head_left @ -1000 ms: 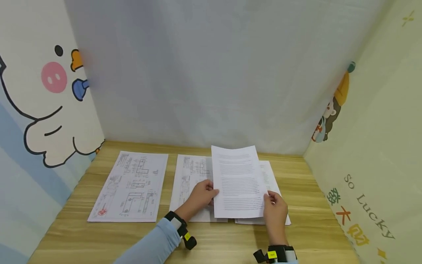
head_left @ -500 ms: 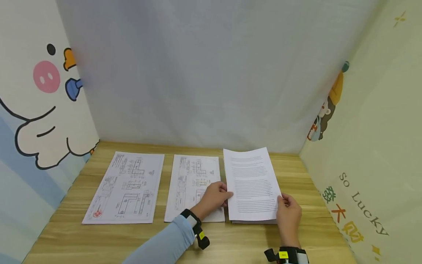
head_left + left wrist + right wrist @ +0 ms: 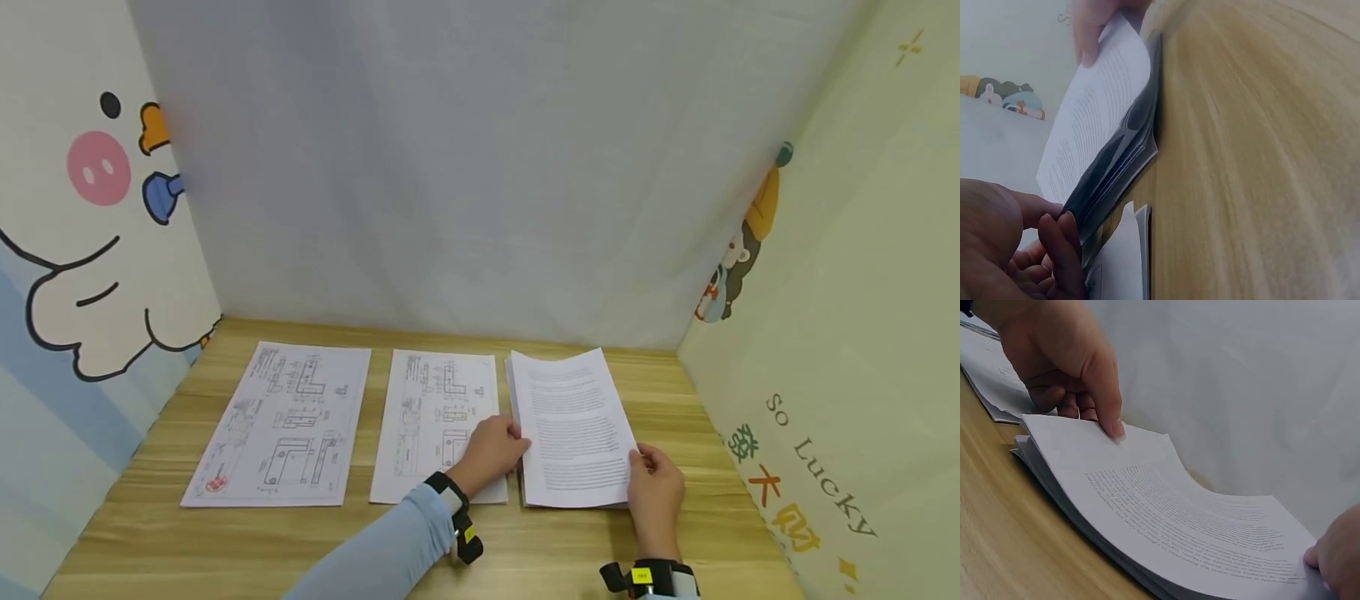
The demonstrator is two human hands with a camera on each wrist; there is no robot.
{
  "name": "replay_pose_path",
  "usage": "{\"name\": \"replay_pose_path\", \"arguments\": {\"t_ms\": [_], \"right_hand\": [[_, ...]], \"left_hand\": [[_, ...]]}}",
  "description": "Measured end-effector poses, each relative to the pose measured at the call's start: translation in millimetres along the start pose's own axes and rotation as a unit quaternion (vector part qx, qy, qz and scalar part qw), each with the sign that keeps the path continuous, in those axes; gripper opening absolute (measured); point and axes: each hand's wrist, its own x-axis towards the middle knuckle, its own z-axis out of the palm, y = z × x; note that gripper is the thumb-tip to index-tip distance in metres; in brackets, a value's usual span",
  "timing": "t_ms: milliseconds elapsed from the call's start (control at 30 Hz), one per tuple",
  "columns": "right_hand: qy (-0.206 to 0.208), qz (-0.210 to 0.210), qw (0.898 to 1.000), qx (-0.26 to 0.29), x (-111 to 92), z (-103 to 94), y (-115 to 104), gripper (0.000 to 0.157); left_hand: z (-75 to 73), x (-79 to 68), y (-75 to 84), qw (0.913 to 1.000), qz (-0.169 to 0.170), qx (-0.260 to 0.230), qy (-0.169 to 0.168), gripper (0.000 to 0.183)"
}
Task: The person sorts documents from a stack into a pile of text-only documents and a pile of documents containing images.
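Note:
A sheet of printed text (image 3: 576, 429) lies over the right-hand paper stack (image 3: 1124, 178), bowed between my two hands. My left hand (image 3: 491, 454) pinches its left edge, thumb on top, as the right wrist view also shows. On the opposite edge, my right hand (image 3: 657, 490) pinches the paper near the lower right corner. In the left wrist view, gaps show between the layers under the top sheet. Whether I grip one sheet or several together is hard to tell.
Beside my left hand lies a middle stack of technical drawings (image 3: 420, 425), partly under my forearm. Farther left is another drawing stack (image 3: 281, 425) with a red stamp. All rest on a wooden table (image 3: 540, 554), with a grey curtain (image 3: 450, 167) behind.
Both hands have carried the text sheet rightward, off the middle stack's edge, and lowered it onto the right-hand stack. The middle drawing is now uncovered. The head view has shifted slightly.

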Motion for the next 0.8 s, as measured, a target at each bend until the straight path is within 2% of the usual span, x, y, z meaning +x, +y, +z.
{"name": "replay_pose_path", "arguments": {"t_ms": [167, 267, 400, 633, 800], "right_hand": [[-0.013, -0.017, 0.999, -0.037, 0.2, 3.3, 3.8, 0.028], [-0.019, -0.02, 0.998, -0.06, 0.6, 4.6, 5.0, 0.029], [-0.03, -0.031, 0.994, -0.103, 4.1, 6.3, 8.5, 0.03], [-0.038, -0.061, 0.983, -0.169, 8.0, 7.1, 12.9, 0.031], [-0.044, -0.068, 0.974, -0.211, 5.5, 8.0, 15.1, 0.033]], "left_hand": [[4.4, 5.6, -7.5, 0.9967, 0.019, 0.078, 0.013, 0.021], [5.5, 5.7, -6.0, 0.9946, 0.026, 0.099, 0.019, 0.019], [4.9, 2.1, 0.1, 0.9936, 0.021, 0.108, 0.025, 0.016], [7.0, 2.5, 6.0, 0.9909, 0.003, 0.131, 0.03, 0.029], [8.0, 3.4, 6.6, 0.9897, 0.005, 0.139, 0.036, 0.034]]}}
